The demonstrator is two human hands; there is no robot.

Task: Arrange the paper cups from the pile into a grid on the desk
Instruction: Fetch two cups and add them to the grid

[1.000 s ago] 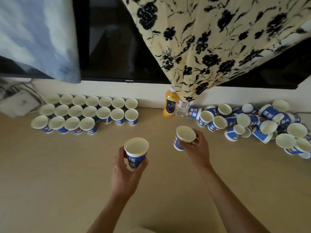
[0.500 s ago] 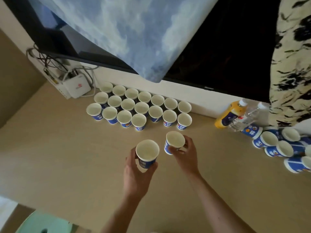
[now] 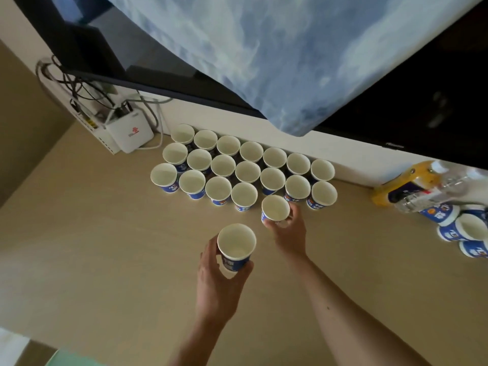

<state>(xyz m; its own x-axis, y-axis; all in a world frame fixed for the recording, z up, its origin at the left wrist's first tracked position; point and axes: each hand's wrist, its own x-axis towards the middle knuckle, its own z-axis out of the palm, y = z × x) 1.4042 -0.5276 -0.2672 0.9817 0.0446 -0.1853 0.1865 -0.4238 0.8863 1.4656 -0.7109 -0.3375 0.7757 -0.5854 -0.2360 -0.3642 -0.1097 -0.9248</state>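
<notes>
the left hand (image 3: 219,283) is gripping one paper cup (image 3: 236,245) upright, mouth up, with the thumb curled on the cup's left side and the fingers wrapped round its lower blue wall. this cup is sitting above the palm, well short of the grid of cups (image 3: 245,170).

the right hand (image 3: 289,233) is pinching a second cup (image 3: 275,208) from its near right side, fingertips curled round the wall below the rim. the second cup is standing upright at the right end of the grid's front row, just beside the fourth front cup and just in front of the middle row. whether its base is touching the desk (image 3: 105,247) cannot be told.

the grid is running in three slanted rows against the wall: seven cups at the back, seven in the middle, four set in front. bare desk surface is lying open in front of the front row and to its right, between the grid and the orange bottle (image 3: 396,186). the pile of loose cups (image 3: 459,225) is lying at the right edge of the view, beside a clear bottle (image 3: 443,188). a white box with cables (image 3: 129,136) is bounding the grid's left rear corner.
</notes>
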